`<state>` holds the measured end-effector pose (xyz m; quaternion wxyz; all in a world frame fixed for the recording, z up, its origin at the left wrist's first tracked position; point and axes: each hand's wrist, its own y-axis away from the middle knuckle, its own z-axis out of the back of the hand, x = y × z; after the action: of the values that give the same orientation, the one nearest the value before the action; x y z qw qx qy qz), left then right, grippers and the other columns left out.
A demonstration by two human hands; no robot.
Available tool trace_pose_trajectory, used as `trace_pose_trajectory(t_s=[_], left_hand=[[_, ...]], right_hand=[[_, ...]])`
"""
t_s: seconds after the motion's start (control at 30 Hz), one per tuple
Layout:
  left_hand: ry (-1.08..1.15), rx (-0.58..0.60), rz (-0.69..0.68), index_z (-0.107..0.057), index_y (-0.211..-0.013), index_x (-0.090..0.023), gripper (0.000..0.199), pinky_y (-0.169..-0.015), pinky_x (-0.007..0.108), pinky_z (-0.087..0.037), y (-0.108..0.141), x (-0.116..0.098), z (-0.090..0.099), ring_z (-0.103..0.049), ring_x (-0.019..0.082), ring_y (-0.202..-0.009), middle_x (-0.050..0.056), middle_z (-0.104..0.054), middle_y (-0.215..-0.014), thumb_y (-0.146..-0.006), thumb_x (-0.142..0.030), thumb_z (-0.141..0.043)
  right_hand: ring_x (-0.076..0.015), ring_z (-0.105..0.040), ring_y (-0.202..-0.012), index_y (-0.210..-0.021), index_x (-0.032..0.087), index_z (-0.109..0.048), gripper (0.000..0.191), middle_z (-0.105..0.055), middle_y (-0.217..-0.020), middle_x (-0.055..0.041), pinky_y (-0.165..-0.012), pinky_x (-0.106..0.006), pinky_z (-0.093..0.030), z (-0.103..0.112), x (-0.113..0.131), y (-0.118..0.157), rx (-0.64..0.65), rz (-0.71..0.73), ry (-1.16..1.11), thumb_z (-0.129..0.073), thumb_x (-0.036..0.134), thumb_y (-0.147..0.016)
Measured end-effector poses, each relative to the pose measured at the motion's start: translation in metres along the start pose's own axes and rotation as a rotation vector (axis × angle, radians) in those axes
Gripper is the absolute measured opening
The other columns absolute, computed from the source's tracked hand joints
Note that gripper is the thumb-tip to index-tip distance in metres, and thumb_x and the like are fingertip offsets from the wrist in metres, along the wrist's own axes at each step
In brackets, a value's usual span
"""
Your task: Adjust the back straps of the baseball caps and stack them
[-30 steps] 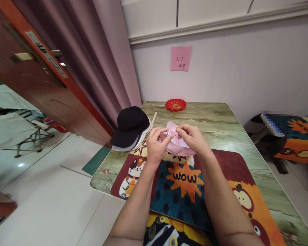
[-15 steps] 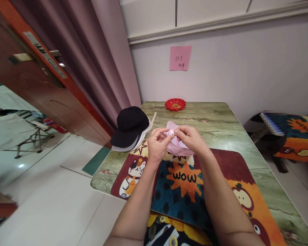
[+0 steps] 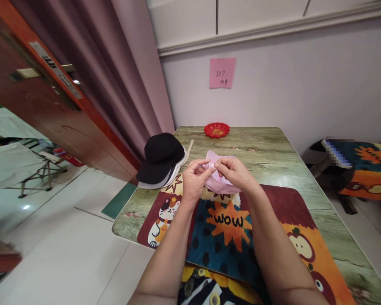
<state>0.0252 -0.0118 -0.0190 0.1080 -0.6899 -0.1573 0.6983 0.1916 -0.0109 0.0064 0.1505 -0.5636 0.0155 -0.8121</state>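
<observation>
A pink cap is between my two hands, just above the far part of a printed mat. My left hand pinches the cap's back strap, where a small shiny buckle shows in part. Close against it, my right hand pinches the same strap between thumb and forefinger. The fingers hide much of the strap and buckle. To the left of my hands lies a stack of caps, a black cap on top and a white cap beneath it.
A red scalloped dish stands at the far edge of the wood-patterned table. A pink note is stuck on the wall behind. At the left are a curtain and an open door. Another table with a similar mat is at the right.
My fingers have shifted slightly at the strap, and less of the shiny buckle shows now. The cap stays in nearly the same place.
</observation>
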Motion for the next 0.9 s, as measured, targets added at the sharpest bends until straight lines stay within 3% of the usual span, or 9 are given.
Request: trace_pose_trajectory(t_s=[0.27, 0.9], left_hand=[[0.036, 0.054, 0.068, -0.077, -0.099, -0.018, 0.038, -0.055, 0.02, -0.044, -0.0017, -0.0018, 0.0028, -0.05, 0.008, -0.059, 0.001, -0.067, -0.081, -0.069, -0.04, -0.087], [-0.102, 0.103, -0.038, -0.08, -0.1, -0.019, 0.033, -0.059, 0.023, -0.046, -0.0009, -0.0094, 0.0089, -0.053, 0.01, -0.063, 0.003, -0.069, -0.082, -0.073, -0.037, -0.085]], right_hand=[[-0.0114, -0.043, -0.057, -0.072, 0.02, -0.063, 0.033, -0.057, -0.063, 0.0027, -0.056, -0.026, -0.032, 0.0043, 0.0061, 0.0035, 0.012, 0.034, -0.054, -0.056, 0.046, -0.09], [-0.0117, -0.048, -0.061, -0.075, 0.019, -0.066, 0.029, -0.058, -0.065, 0.0022, -0.061, -0.026, -0.035, 0.0102, 0.0031, 0.0044, 0.074, 0.09, -0.013, -0.057, 0.04, -0.092]])
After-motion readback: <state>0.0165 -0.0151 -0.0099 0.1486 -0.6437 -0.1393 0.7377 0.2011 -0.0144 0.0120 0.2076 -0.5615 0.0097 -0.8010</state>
